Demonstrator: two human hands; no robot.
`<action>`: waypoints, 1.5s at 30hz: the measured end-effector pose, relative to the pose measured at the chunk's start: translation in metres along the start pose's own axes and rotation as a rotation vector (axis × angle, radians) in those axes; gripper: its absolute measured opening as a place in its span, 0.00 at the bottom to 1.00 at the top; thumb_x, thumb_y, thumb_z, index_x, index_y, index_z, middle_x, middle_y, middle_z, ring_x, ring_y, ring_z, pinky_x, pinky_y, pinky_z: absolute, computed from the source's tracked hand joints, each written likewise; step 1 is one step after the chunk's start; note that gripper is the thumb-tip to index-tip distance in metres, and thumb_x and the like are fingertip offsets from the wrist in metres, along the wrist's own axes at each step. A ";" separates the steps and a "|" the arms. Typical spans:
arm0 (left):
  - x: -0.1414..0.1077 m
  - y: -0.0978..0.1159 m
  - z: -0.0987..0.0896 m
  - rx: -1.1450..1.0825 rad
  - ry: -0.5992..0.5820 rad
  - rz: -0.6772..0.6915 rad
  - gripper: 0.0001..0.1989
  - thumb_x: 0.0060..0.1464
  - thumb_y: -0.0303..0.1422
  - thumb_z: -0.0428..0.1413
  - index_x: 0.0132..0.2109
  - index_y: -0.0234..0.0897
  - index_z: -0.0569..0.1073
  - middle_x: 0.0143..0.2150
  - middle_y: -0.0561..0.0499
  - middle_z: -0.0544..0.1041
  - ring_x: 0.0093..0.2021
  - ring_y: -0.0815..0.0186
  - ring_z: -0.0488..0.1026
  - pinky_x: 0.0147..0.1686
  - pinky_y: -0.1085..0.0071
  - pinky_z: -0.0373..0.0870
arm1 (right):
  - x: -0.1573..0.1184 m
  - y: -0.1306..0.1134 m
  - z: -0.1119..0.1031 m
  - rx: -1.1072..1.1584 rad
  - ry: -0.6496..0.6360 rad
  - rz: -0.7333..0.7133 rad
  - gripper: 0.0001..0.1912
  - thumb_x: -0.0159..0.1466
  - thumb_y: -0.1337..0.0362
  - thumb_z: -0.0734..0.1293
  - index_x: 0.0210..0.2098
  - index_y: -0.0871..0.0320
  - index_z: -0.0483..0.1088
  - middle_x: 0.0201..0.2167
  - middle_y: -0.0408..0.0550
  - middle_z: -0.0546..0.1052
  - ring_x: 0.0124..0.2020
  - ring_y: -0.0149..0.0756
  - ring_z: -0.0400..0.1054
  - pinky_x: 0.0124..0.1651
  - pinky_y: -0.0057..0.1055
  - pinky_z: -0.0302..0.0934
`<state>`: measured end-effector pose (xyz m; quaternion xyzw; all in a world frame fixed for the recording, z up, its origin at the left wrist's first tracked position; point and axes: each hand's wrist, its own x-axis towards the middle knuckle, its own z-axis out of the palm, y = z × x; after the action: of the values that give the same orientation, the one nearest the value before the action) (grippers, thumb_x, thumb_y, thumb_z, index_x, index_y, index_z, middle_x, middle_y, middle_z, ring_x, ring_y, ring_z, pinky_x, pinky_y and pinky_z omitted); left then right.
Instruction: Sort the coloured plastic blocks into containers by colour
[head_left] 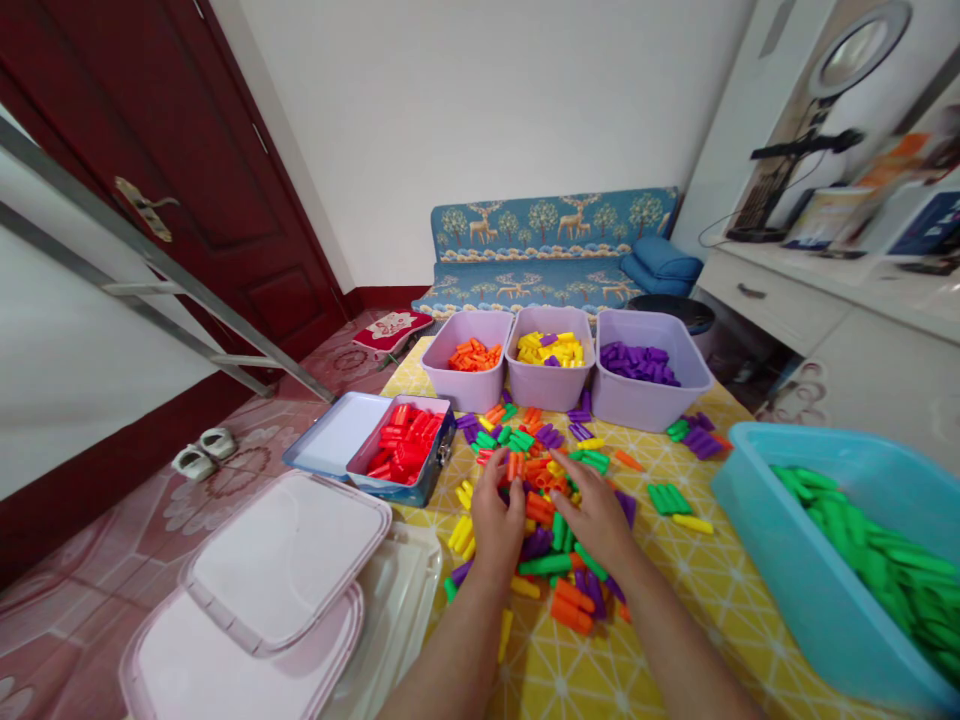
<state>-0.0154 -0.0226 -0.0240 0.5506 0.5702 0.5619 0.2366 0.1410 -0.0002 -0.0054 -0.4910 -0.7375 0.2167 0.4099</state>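
Observation:
A loose pile of small coloured plastic tubes (555, 565) in orange, green, purple and yellow lies on the table before me. My left hand (498, 515) is at the pile's left side, thumb and fingers closed about an orange plastic tube piece (515, 464). Opposite it, my right hand (600, 512) reaches over the pile with thumb and fingers apart, close to orange and yellow pieces. Three lilac bins stand behind: one with orange pieces (474, 356), one with mostly yellow pieces (551, 350), and one with purple pieces (637, 364).
An open blue tin (420, 490) with red pieces (406, 442) sits at left, near stacked lids (289, 550). A large turquoise tub (795, 570) of green pieces (870, 550) stands at right. Green tubes (669, 498) lie apart on the yellow patterned tablecloth (675, 600). A blue sofa (540, 280) is behind.

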 end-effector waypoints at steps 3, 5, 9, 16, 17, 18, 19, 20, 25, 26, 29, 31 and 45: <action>0.001 -0.004 0.002 0.032 -0.009 -0.017 0.18 0.58 0.32 0.52 0.55 0.39 0.69 0.51 0.45 0.77 0.51 0.59 0.74 0.51 0.60 0.71 | 0.000 -0.003 0.001 -0.104 -0.091 -0.022 0.19 0.61 0.67 0.62 0.50 0.50 0.73 0.50 0.49 0.76 0.52 0.45 0.66 0.57 0.48 0.58; 0.002 -0.003 0.002 0.037 -0.039 -0.017 0.17 0.59 0.33 0.52 0.54 0.39 0.71 0.50 0.45 0.77 0.49 0.59 0.75 0.50 0.60 0.72 | 0.001 -0.004 0.001 -0.068 -0.098 -0.019 0.16 0.61 0.66 0.62 0.47 0.51 0.75 0.47 0.49 0.77 0.50 0.45 0.67 0.55 0.47 0.59; 0.001 0.001 0.001 0.009 -0.067 -0.028 0.17 0.61 0.36 0.50 0.55 0.39 0.71 0.50 0.45 0.78 0.49 0.60 0.75 0.51 0.60 0.71 | 0.000 -0.004 0.001 0.158 -0.014 0.132 0.14 0.63 0.60 0.62 0.44 0.54 0.76 0.44 0.51 0.79 0.47 0.45 0.71 0.53 0.45 0.62; 0.001 0.008 -0.001 -0.045 -0.054 -0.023 0.18 0.62 0.36 0.48 0.55 0.37 0.72 0.55 0.45 0.75 0.56 0.60 0.71 0.58 0.59 0.65 | 0.001 -0.006 0.001 0.565 0.095 0.292 0.17 0.59 0.54 0.67 0.44 0.55 0.74 0.41 0.49 0.80 0.43 0.43 0.74 0.48 0.40 0.67; 0.001 0.009 -0.001 -0.055 -0.059 -0.022 0.18 0.62 0.36 0.49 0.56 0.37 0.71 0.55 0.45 0.75 0.57 0.60 0.71 0.58 0.60 0.65 | 0.001 -0.006 0.001 0.594 0.091 0.297 0.17 0.58 0.55 0.68 0.45 0.54 0.74 0.41 0.48 0.80 0.43 0.43 0.74 0.48 0.39 0.67; 0.001 0.010 -0.001 -0.061 -0.066 -0.020 0.18 0.61 0.35 0.50 0.56 0.37 0.71 0.55 0.45 0.75 0.56 0.59 0.71 0.58 0.60 0.66 | 0.001 -0.006 0.001 0.608 0.087 0.300 0.17 0.57 0.56 0.69 0.45 0.54 0.74 0.41 0.48 0.80 0.42 0.42 0.74 0.48 0.39 0.68; 0.000 0.011 -0.002 -0.058 -0.077 -0.013 0.18 0.60 0.35 0.51 0.55 0.37 0.71 0.55 0.45 0.75 0.56 0.59 0.71 0.57 0.60 0.66 | 0.001 -0.005 0.001 0.608 0.084 0.301 0.18 0.57 0.56 0.69 0.45 0.54 0.74 0.40 0.48 0.80 0.41 0.42 0.74 0.47 0.39 0.68; 0.000 0.012 -0.002 -0.042 -0.092 0.001 0.17 0.60 0.35 0.52 0.55 0.37 0.72 0.54 0.45 0.76 0.55 0.59 0.72 0.56 0.60 0.67 | 0.001 -0.004 0.001 0.593 0.086 0.303 0.18 0.56 0.57 0.69 0.45 0.54 0.74 0.39 0.48 0.80 0.40 0.42 0.74 0.46 0.39 0.68; 0.002 0.015 -0.004 0.112 -0.095 0.115 0.13 0.57 0.34 0.55 0.49 0.41 0.76 0.46 0.47 0.79 0.49 0.58 0.73 0.53 0.57 0.67 | 0.001 0.007 0.004 0.504 0.150 0.331 0.17 0.55 0.55 0.70 0.42 0.57 0.74 0.39 0.50 0.80 0.40 0.43 0.74 0.44 0.39 0.67; 0.003 0.016 -0.005 0.121 -0.074 0.126 0.12 0.57 0.33 0.55 0.48 0.41 0.77 0.46 0.47 0.79 0.49 0.58 0.73 0.53 0.57 0.67 | 0.001 0.009 0.005 0.493 0.154 0.338 0.17 0.55 0.55 0.70 0.41 0.57 0.74 0.37 0.50 0.80 0.39 0.42 0.74 0.44 0.39 0.67; 0.005 0.023 -0.012 0.099 -0.016 0.121 0.12 0.58 0.33 0.55 0.47 0.39 0.77 0.46 0.46 0.79 0.48 0.59 0.73 0.53 0.59 0.67 | 0.000 0.014 0.007 0.418 0.113 0.334 0.16 0.55 0.57 0.69 0.40 0.57 0.75 0.33 0.48 0.79 0.35 0.40 0.74 0.40 0.37 0.67; 0.007 0.033 -0.021 0.040 -0.004 0.060 0.13 0.58 0.35 0.55 0.48 0.38 0.77 0.45 0.46 0.79 0.45 0.60 0.74 0.48 0.63 0.70 | 0.000 0.016 0.009 0.367 0.079 0.323 0.15 0.56 0.57 0.68 0.41 0.57 0.75 0.32 0.48 0.79 0.34 0.40 0.74 0.39 0.37 0.67; 0.194 0.069 -0.047 -0.187 0.037 -0.137 0.31 0.48 0.30 0.62 0.60 0.30 0.67 0.36 0.47 0.79 0.36 0.66 0.76 0.38 0.70 0.74 | -0.001 0.018 0.011 0.326 0.038 0.329 0.17 0.58 0.55 0.66 0.43 0.58 0.74 0.33 0.49 0.78 0.31 0.39 0.72 0.36 0.35 0.66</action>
<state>-0.0869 0.1163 0.1174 0.4754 0.5561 0.6051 0.3142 0.1425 0.0075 -0.0254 -0.5361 -0.5947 0.3875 0.4569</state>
